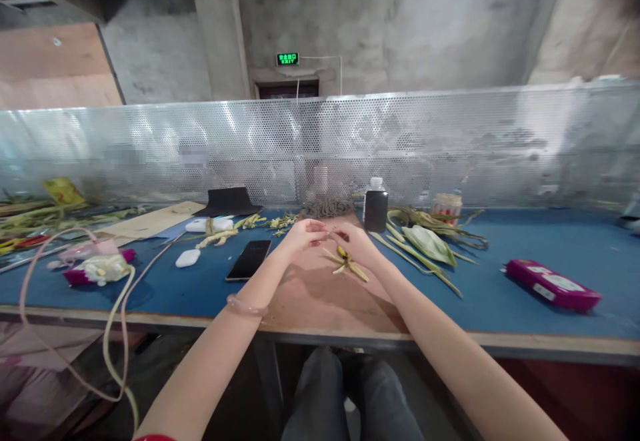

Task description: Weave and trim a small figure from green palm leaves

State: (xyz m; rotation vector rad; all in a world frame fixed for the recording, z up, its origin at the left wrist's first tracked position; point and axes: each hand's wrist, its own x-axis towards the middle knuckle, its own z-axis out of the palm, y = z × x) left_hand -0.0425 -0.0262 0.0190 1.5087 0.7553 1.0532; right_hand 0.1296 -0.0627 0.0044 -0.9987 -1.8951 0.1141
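My left hand (304, 235) and my right hand (356, 242) meet fingertip to fingertip just above a brown board (310, 287). Fingers on both hands are bent and pinched together, and whatever sits between them is too small to make out. Below the right palm, pale green plant strips (356, 269) lie crossed on the board, with a yellow-and-dark piece (342, 251) among them. A clump of grey cord-like strands (327, 208) rests at the board's far end.
Left of the board lie a phone (250, 259), a white case (188, 258) and cut stalk pieces (217, 237). On the right are a dark-labelled bottle (375, 209), long leaves (429, 244) and a magenta packet (553, 285). A perforated metal screen (425, 134) stands behind.
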